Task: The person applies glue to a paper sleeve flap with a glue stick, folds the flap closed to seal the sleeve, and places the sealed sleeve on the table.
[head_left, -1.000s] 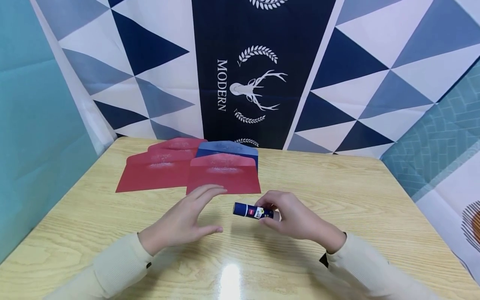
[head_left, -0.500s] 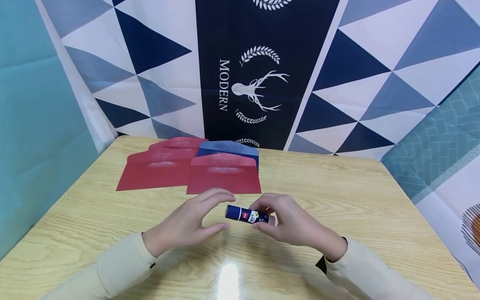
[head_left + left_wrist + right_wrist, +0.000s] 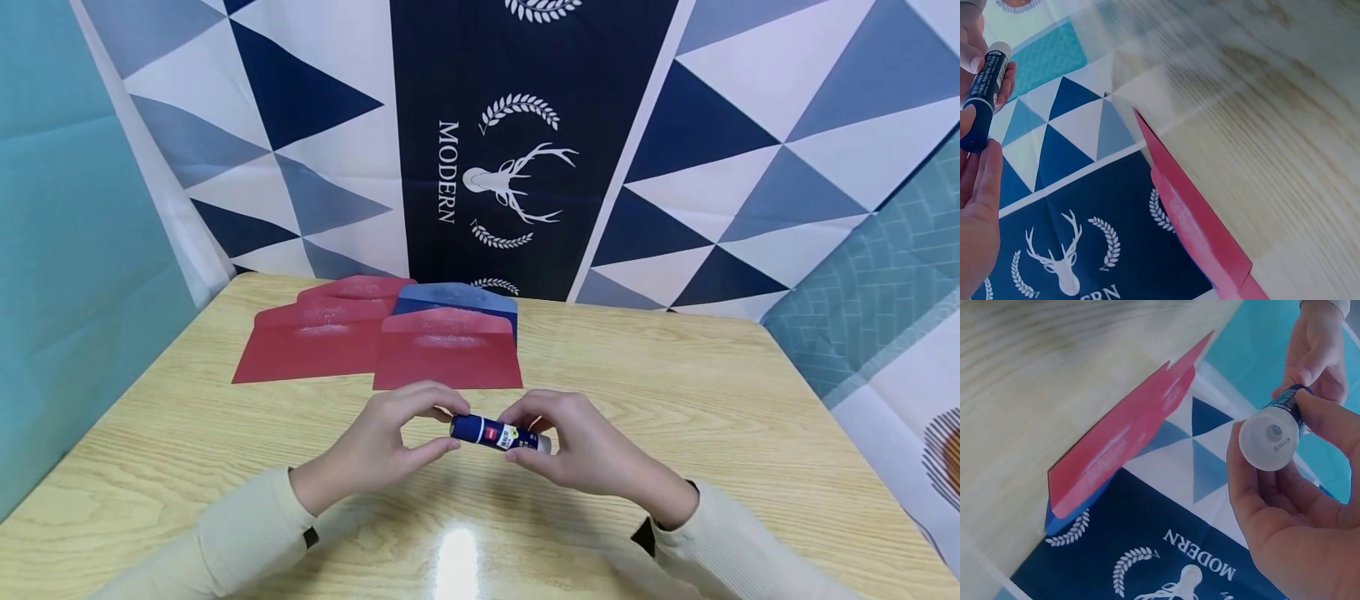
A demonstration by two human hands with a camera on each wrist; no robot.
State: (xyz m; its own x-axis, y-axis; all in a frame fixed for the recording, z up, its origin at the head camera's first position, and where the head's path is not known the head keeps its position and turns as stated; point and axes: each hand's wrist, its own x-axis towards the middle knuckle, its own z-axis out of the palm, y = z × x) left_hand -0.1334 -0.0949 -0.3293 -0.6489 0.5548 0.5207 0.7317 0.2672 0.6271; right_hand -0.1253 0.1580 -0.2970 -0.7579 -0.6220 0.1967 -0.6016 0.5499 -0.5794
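Left hand (image 3: 393, 435): glue stick (image 3: 500, 436) newly pinched at capped end, gap closed | right hand (image 3: 581, 437): white end pinched | stick now apparently steadied from both ends, between hands, above desk (image 3: 675, 400) | beyond hands: red envelopes (image 3: 448, 362), blue envelope (image 3: 455, 295) laid out, flaps open

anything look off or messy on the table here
Yes: whitish smears, possibly glue, mark the front-left red envelope and front-right red envelope near their flaps, blotchy against otherwise plain red. The blue tube shows no visible damage.
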